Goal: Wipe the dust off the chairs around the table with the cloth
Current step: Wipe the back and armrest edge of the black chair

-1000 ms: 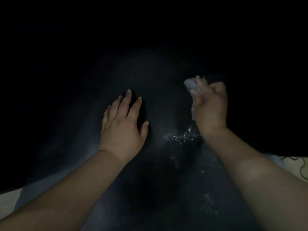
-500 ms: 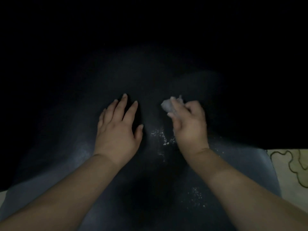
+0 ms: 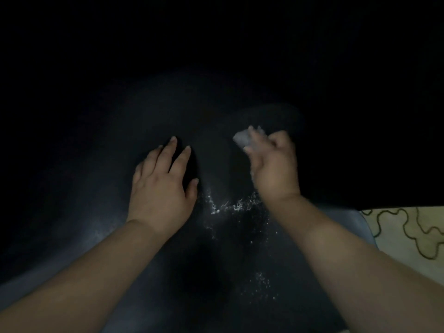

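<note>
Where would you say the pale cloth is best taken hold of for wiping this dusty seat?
As the right hand holds it now: the cloth bunched in the curled fingers, grip from above, a wad sticking out past the fingertips toward the seat. That free wad can sweep the dust, while the left hand rests flat on the seat.

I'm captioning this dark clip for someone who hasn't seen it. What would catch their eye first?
First, the two lit hands against the dark: the left hand rests flat, fingers spread, on the dark chair seat, while the right hand grips a pale crumpled cloth just to its right. Next, the white dust scattered between the wrists and trailing nearer the camera. A pale patterned floor shows at the right edge.
</note>
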{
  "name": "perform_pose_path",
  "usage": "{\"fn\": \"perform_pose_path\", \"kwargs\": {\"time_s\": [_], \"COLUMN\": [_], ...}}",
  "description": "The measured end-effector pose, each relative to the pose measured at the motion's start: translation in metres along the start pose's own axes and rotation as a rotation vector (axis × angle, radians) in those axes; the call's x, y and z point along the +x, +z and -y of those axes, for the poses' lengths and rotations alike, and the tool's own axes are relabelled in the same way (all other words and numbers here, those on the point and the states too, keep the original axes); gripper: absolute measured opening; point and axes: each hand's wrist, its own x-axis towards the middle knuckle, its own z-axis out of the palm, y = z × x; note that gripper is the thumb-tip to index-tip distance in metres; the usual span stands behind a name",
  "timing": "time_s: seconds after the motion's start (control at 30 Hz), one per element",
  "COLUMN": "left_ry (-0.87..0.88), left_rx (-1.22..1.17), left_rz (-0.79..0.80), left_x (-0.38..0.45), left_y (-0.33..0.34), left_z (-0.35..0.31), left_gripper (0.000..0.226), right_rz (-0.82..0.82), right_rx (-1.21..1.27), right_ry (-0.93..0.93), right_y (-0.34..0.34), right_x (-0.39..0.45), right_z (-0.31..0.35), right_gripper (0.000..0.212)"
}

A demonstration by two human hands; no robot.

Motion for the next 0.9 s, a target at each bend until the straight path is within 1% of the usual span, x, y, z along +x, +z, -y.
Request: {"fn": "perform_pose_path", "kwargs": {"time_s": [0.03, 0.07, 0.1, 0.13, 0.17, 0.27, 0.3, 0.33, 0.37, 0.4, 0.47, 0.5, 0.57, 0.63, 0.7, 0.73, 0.83, 0.9], "left_ry": [0.007, 0.013, 0.017, 0.017, 0.015, -0.001, -0.005, -0.010, -0.014, -0.013, -0.008, -0.006, -0.008, -0.024, -0.036, -0.037, -0.034, -0.032], "left_rx": [0.009, 0.017, 0.023, 0.027, 0.030, 0.029, 0.025, 0.019, 0.012, 0.008, 0.002, 0.002, 0.004, 0.001, -0.007, -0.011, -0.008, -0.002], "left_rz": [0.002, 0.004, 0.006, 0.009, 0.013, 0.025, 0.025, 0.022, 0.018, 0.013, 0.006, 0.005, 0.010, 0.016, 0.015, 0.016, 0.025, 0.031], "left_x": [0.000, 0.002, 0.002, 0.003, 0.004, 0.005, 0.006, 0.006, 0.007, 0.007, 0.007, 0.007, 0.006, 0.006, 0.006, 0.006, 0.006, 0.004], "left_y": [0.001, 0.001, 0.001, 0.001, 0.001, 0.003, 0.003, 0.004, 0.004, 0.003, 0.002, 0.002, 0.002, 0.002, 0.002, 0.002, 0.001, 0.000], "left_z": [-0.001, -0.002, -0.002, -0.003, -0.004, -0.008, -0.009, -0.010, -0.010, -0.010, -0.010, -0.010, -0.011, -0.013, -0.014, -0.014, -0.014, -0.014], "left_gripper": [0.063, 0.063, 0.062, 0.062, 0.061, 0.060, 0.059, 0.058, 0.057, 0.057, 0.055, 0.055, 0.055, 0.054, 0.054, 0.054, 0.055, 0.055], "right_rz": [-0.072, -0.134, -0.174, -0.214, -0.234, -0.085, -0.033, -0.023, -0.051, -0.099, -0.177, -0.193, -0.172, -0.113, -0.066, -0.077, -0.159, -0.181], "right_rx": [-0.042, -0.145, -0.121, -0.068, -0.015, -0.007, -0.014, -0.006, -0.001, 0.012, 0.000, -0.030, -0.068, -0.040, -0.047, -0.054, -0.040, 0.000], "right_ry": [0.061, 0.103, 0.222, 0.302, 0.329, 0.096, 0.046, 0.029, 0.066, 0.143, 0.352, 0.387, 0.313, 0.205, 0.168, 0.195, 0.357, 0.385], "right_y": [-0.006, -0.013, -0.018, -0.020, -0.021, -0.014, -0.013, -0.015, -0.021, -0.028, -0.042, -0.044, -0.037, -0.030, -0.032, -0.037, -0.053, -0.052], "right_x": [0.012, 0.021, 0.022, 0.018, 0.009, -0.017, -0.018, -0.015, -0.010, -0.005, -0.005, -0.010, -0.024, -0.032, -0.029, -0.026, -0.027, -0.039], "right_z": [-0.007, -0.018, -0.024, -0.030, -0.026, -0.013, -0.012, -0.014, -0.021, -0.030, -0.047, -0.049, -0.041, -0.031, -0.033, -0.039, -0.059, -0.051], "right_gripper": [0.006, 0.010, 0.006, 0.009, 0.021, 0.036, 0.038, 0.040, 0.039, 0.038, 0.040, 0.041, 0.041, 0.041, 0.041, 0.041, 0.040, 0.039]}}
